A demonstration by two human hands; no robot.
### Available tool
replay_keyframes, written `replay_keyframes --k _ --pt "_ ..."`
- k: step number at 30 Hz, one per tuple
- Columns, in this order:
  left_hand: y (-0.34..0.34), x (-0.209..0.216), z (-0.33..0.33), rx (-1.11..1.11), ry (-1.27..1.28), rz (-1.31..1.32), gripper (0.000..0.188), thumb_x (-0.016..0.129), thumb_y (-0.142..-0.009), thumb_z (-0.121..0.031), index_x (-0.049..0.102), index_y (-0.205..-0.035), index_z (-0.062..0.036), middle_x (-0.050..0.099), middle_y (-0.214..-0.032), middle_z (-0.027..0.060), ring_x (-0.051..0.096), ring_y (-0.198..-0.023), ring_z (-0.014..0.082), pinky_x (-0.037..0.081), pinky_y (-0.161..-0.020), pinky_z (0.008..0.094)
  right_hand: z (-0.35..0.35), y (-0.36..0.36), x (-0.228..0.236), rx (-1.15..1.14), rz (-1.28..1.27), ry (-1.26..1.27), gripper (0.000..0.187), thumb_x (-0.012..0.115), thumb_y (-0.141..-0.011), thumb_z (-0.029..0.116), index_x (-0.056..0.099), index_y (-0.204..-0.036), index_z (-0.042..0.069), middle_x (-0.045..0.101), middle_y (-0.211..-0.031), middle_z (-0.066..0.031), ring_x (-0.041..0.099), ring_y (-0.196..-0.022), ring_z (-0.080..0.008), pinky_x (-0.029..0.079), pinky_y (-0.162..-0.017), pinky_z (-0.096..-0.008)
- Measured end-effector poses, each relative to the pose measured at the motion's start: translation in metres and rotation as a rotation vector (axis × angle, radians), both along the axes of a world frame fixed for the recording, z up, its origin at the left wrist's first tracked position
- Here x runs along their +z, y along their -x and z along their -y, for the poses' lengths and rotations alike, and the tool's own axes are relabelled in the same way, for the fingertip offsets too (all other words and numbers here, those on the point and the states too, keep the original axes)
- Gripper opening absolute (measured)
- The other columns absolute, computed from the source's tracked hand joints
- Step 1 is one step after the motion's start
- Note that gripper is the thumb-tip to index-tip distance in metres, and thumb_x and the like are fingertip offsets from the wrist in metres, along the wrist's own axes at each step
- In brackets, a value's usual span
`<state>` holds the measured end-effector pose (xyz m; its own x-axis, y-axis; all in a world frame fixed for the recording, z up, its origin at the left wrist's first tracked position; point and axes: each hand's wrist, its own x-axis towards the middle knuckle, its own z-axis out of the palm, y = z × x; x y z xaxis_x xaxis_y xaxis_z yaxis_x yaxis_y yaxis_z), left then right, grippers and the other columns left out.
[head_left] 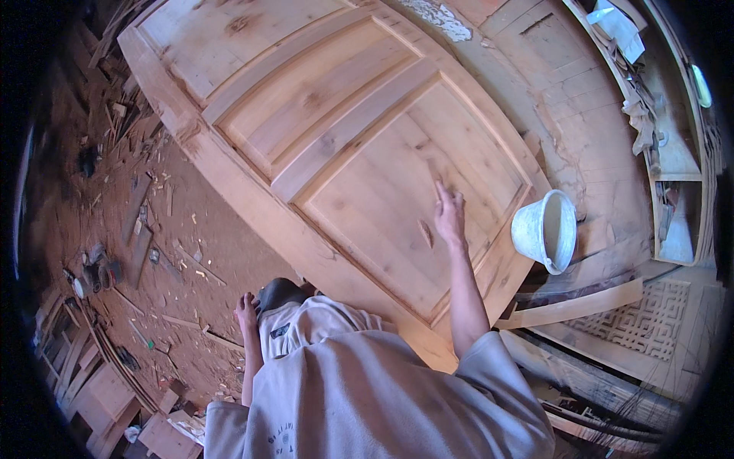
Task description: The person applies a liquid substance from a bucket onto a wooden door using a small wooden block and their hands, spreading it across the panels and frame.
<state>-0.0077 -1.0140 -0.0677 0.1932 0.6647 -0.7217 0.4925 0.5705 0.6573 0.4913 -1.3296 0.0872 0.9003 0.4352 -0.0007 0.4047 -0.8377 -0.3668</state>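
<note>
A large pale wooden panelled door point(336, 130) lies flat in front of me, raised off the dirt floor. My right hand point(449, 213) reaches out over its nearest recessed panel, fingers stretched and touching the wood, holding nothing. My left hand point(246, 312) hangs low at my left side beside my knee and a dark shoe point(279, 291); its fingers look loosely curled and I see nothing in it. A white bucket point(547, 229) stands tilted just right of the door's near corner, close to my right hand.
Wood scraps and offcuts point(145, 229) litter the red dirt floor on the left. Stacked boards point(99, 398) lie at lower left. A carved lattice panel point(642, 321) and planks lie on the right, with shelves point(665, 130) holding cloths and clutter behind.
</note>
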Motion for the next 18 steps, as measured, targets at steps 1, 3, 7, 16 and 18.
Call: replay_keyframes --k 1,3,7,16,18 --pt "0.0 0.002 0.001 0.018 -0.005 -0.015 0.044 0.05 -0.091 -0.035 0.052 -0.117 0.0 0.059 -0.111 0.0159 0.063 -0.087 0.0225 0.051 -0.069 0.0324 -0.007 0.0 -0.001 0.05 -0.054 0.027 0.049 0.05 -0.084 0.003 0.047 -0.13 0.017 0.047 -0.105 -0.0172 0.048 -0.1 -0.0328 0.043 -0.087 -0.0414" --pt "-0.001 0.004 0.004 0.037 -0.009 -0.029 0.043 0.05 -0.091 -0.035 0.053 -0.116 -0.0006 0.06 -0.11 0.015 0.063 -0.085 0.0214 0.05 -0.068 0.0317 -0.019 0.009 0.009 0.139 -0.025 0.096 0.049 0.05 -0.083 0.002 0.048 -0.129 0.017 0.048 -0.104 -0.0144 0.048 -0.099 -0.0316 0.043 -0.086 -0.0417" --pt "-0.003 0.016 0.004 0.024 -0.01 -0.119 0.043 0.05 -0.091 -0.036 0.054 -0.115 -0.0005 0.061 -0.108 0.0129 0.062 -0.081 0.0188 0.049 -0.065 0.029 0.0 0.008 -0.007 0.096 0.074 0.084 0.048 0.05 -0.083 0.003 0.049 -0.129 0.017 0.048 -0.105 -0.0149 0.049 -0.095 -0.0322 0.042 -0.085 -0.0436" --pt "-0.024 0.022 0.0 -0.044 -0.003 -0.105 0.045 0.049 -0.091 -0.038 0.052 -0.115 -0.0009 0.059 -0.11 0.0118 0.063 -0.086 0.0201 0.049 -0.067 0.0288 0.003 -0.021 -0.015 -0.015 0.133 0.111 0.052 0.053 -0.081 0.003 0.047 -0.131 0.017 0.047 -0.104 -0.0164 0.048 -0.095 -0.031 0.04 -0.086 -0.0425" --pt "-0.028 0.024 -0.004 -0.093 -0.019 -0.105 0.044 0.049 -0.091 -0.038 0.052 -0.115 -0.0011 0.059 -0.11 0.0119 0.063 -0.086 0.0205 0.049 -0.067 0.029 0.012 -0.019 -0.026 -0.035 0.118 0.159 0.053 0.053 -0.082 0.003 0.046 -0.132 0.017 0.048 -0.103 -0.0164 0.047 -0.095 -0.0308 0.04 -0.086 -0.0425"
